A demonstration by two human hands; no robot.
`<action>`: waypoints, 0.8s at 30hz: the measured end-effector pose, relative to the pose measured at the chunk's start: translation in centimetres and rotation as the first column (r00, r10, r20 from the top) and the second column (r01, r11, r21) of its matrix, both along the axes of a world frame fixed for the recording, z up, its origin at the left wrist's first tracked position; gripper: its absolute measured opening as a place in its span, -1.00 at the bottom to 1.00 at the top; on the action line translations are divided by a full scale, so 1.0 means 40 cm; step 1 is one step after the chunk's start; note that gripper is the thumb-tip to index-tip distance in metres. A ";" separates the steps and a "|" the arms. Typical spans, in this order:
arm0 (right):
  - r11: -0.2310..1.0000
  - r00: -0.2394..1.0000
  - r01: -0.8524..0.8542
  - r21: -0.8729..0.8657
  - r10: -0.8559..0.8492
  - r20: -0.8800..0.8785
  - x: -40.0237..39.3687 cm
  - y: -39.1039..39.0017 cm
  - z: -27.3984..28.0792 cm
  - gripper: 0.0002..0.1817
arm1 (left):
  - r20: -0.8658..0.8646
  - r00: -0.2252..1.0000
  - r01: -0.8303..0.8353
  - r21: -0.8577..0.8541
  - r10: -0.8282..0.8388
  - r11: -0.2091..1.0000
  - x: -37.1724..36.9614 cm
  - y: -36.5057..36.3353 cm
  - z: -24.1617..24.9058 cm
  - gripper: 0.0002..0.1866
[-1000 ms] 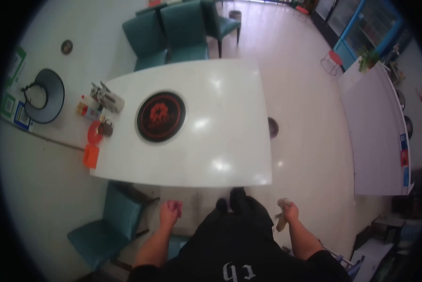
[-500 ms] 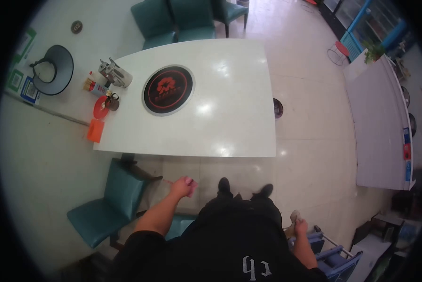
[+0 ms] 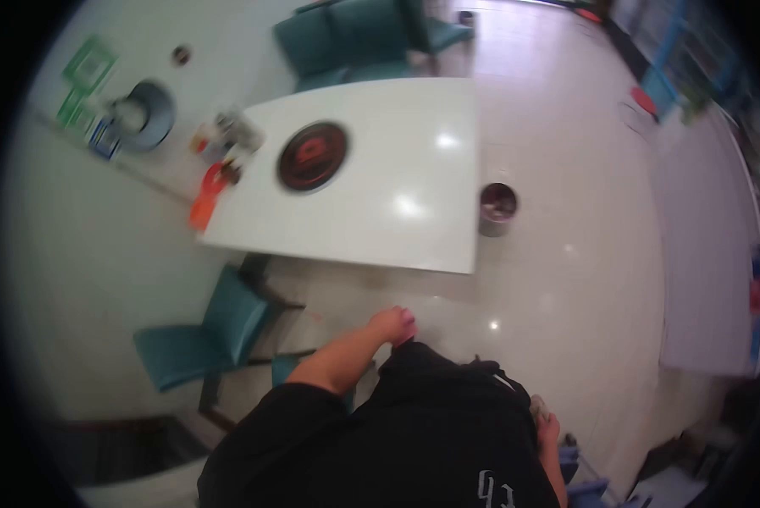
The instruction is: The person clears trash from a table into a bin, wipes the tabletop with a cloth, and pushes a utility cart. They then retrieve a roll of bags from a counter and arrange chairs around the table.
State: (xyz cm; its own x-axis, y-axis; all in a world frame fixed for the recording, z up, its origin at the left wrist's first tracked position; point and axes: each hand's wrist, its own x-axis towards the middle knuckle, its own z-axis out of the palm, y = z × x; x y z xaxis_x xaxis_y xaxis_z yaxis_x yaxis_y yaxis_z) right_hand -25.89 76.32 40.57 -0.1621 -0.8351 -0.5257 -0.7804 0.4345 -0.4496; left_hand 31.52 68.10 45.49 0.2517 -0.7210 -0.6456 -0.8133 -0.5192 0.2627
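Note:
My left hand [image 3: 386, 324] is closed around a pink cloth [image 3: 409, 325], held in front of my body short of the white table's [image 3: 397, 229] near edge. Low at my right side, my right hand [image 3: 549, 427] is closed on a crumpled beige-grey cloth [image 3: 537, 405], partly hidden beside my dark clothing. On the tabletop is a round black disc [image 3: 314, 157] with a red emblem. Metal pitchers [image 3: 237, 131] and orange-red items [image 3: 204, 208] stand at the table's left end, blurred.
Teal chairs stand at the near left [image 3: 236, 313] and behind the table [image 3: 371, 38]. A bin [image 3: 498, 209] is on the floor by the table's right edge. A white counter [image 3: 706, 245] runs along the right, with a red stool [image 3: 644, 102] near its far end.
My view has turned and shifted. My left hand has moved right with the pink cloth, closer to my body. The bin now shows more fully beside the table.

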 end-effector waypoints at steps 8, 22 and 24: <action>0.866 0.860 0.500 -0.014 -0.494 0.125 -0.181 0.031 0.111 -0.50 | -0.209 0.864 0.420 -0.201 -0.457 0.885 -0.389 -0.146 0.049 -0.59; 0.063 0.095 0.995 -0.071 -0.743 0.662 -0.346 0.138 0.311 -0.51 | 0.174 0.422 0.903 0.010 -0.890 0.430 -1.057 -0.769 0.106 -0.53; 0.051 0.139 0.985 -0.165 -0.804 0.578 -0.392 0.235 0.377 -0.49 | 0.197 0.338 0.940 -0.017 -0.920 0.341 -1.182 -0.865 0.077 -0.54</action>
State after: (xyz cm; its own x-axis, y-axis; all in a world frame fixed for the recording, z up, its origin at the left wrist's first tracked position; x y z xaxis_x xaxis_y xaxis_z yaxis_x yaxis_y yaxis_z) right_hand -41.57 85.71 55.65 -0.8994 -0.2237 -0.3755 0.2732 0.3830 -0.8824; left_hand -15.76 33.49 48.55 -0.5594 -0.6009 -0.5710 -0.7761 0.6216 0.1062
